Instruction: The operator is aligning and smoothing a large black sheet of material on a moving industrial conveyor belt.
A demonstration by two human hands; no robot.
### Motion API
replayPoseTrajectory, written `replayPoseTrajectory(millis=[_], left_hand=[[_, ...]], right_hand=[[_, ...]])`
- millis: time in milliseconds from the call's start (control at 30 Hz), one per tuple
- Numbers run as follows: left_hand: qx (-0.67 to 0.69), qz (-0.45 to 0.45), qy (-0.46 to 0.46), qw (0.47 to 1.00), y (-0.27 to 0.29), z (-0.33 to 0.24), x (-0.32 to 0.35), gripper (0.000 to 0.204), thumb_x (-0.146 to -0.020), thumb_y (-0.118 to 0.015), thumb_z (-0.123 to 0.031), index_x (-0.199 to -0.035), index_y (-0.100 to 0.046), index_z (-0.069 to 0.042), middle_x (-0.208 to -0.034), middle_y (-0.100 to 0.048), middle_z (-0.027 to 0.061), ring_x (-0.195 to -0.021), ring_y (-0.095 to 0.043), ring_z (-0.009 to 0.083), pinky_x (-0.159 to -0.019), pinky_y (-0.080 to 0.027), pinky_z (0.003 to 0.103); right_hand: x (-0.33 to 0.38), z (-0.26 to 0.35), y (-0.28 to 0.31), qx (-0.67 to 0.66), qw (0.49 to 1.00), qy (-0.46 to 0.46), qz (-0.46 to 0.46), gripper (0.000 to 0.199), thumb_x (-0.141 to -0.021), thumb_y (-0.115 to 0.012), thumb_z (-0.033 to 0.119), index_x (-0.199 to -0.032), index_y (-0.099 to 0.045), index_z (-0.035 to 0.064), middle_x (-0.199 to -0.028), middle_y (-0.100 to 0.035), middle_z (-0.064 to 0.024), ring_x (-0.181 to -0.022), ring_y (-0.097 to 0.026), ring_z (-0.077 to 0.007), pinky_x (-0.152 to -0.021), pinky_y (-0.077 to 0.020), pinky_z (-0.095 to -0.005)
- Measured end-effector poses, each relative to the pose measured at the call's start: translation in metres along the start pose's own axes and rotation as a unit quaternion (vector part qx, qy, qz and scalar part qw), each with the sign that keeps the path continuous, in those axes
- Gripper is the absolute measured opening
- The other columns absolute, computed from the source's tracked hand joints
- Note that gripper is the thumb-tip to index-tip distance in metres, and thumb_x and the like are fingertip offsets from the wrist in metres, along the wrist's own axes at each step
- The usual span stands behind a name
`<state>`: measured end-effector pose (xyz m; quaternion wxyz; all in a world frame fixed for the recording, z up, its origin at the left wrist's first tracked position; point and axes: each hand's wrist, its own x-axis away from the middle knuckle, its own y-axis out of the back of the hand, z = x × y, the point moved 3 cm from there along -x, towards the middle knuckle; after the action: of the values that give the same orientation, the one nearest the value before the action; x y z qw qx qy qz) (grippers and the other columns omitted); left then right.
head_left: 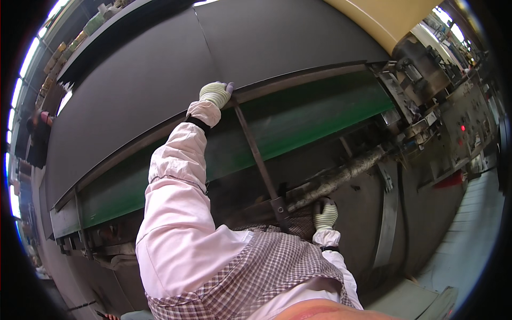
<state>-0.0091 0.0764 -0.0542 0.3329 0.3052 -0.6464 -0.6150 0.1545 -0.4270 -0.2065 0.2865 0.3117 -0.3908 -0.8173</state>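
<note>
My left hand, in a striped knit glove with a pink sleeve, reaches far forward and rests on the near edge of a wide black sheet on the machine, right above the green conveyor belt. My right hand, gloved the same way, grips the lower end of a rough grey roller bar low on the machine's front. A thin metal strut runs diagonally between the two hands.
A tan roll lies at the top right. Machine housing with a control panel and a red light stands at the right. A person in dark clothes is at the far left. Pale floor shows at the lower right.
</note>
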Motion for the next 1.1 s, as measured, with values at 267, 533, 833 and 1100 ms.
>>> replayPoseTrajectory(millis=[267,533,833,1100], left_hand=[[0.028,0.048,-0.018,0.998,0.004,-0.091,-0.064,0.054,-0.099,-0.026,-0.044,-0.113,-0.066,-0.01,-0.112,-0.066,0.0139,-0.108,-0.058,0.0346,-0.096,-0.045,0.043],[0.149,-0.025,-0.196,0.969,-0.023,-0.06,-0.052,0.052,-0.098,-0.035,-0.043,-0.139,-0.043,-0.011,-0.145,-0.041,0.0109,-0.136,-0.034,0.0264,-0.113,-0.026,0.035],[0.109,-0.059,0.286,0.95,-0.036,0.225,0.097,0.056,-0.094,-0.038,-0.054,-0.133,-0.053,-0.017,-0.139,-0.047,0.0142,-0.129,-0.043,0.0318,-0.108,-0.034,0.041],[0.069,-0.036,0.109,0.991,-0.023,0.12,0.071,0.06,-0.094,-0.035,-0.057,-0.125,-0.059,-0.013,-0.129,-0.055,0.0152,-0.121,-0.05,0.033,-0.104,-0.038,0.041]], right_hand=[[-0.003,0.004,0.007,-0.025,1.0,0.015,0.001,0.014,-0.082,-0.059,0.019,-0.089,-0.06,0.0076,-0.086,-0.061,-0.0169,-0.08,-0.057,-0.0386,-0.071,-0.0467,-0.0486],[-0.006,0.007,0.011,-0.039,0.999,-0.017,0.01,0.014,-0.079,-0.061,0.02,-0.089,-0.061,0.0092,-0.085,-0.062,-0.0165,-0.081,-0.058,-0.0383,-0.071,-0.0465,-0.0487],[-0.006,0.015,0.017,-0.003,1.0,-0.004,-0.011,0.015,-0.075,-0.064,0.017,-0.088,-0.062,0.0084,-0.083,-0.062,-0.0147,-0.08,-0.059,-0.0347,-0.073,-0.0465,-0.0467],[-0.003,0.014,0.014,0.009,0.997,-0.069,0.023,0.02,-0.079,-0.061,0.027,-0.091,-0.064,0.0117,-0.09,-0.064,-0.0133,-0.089,-0.06,-0.0356,-0.078,-0.0438,-0.0492]])
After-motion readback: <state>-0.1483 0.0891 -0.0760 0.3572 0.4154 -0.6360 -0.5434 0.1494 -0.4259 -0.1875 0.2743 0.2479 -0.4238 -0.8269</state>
